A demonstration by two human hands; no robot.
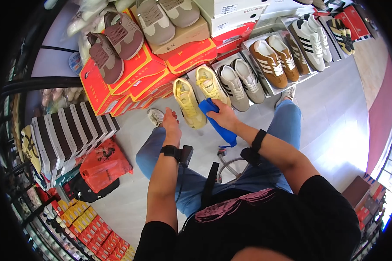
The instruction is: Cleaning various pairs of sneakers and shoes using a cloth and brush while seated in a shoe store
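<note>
My right hand (225,115) grips a folded blue cloth (222,130), which hangs down toward me in front of the pale yellow sneakers. The cloth overlaps the toe of the right yellow sneaker (210,85). Just left of the left yellow sneaker (191,109), my left hand (171,121) is held with loosely bent fingers and nothing visible in it. Whether it touches the shoe is hard to tell. Beside the yellow pair stands a pair of off-white sneakers (236,88) with dark stripes.
Brown sneakers (270,63) and white striped sneakers (308,45) continue the row rightward. Red-orange shoeboxes (143,80) carry mauve-grey shoes (124,36) at upper left. Dark-and-white boxes (70,130) and a red plastic bag (104,164) sit left. A stool base (230,166) shows between my legs.
</note>
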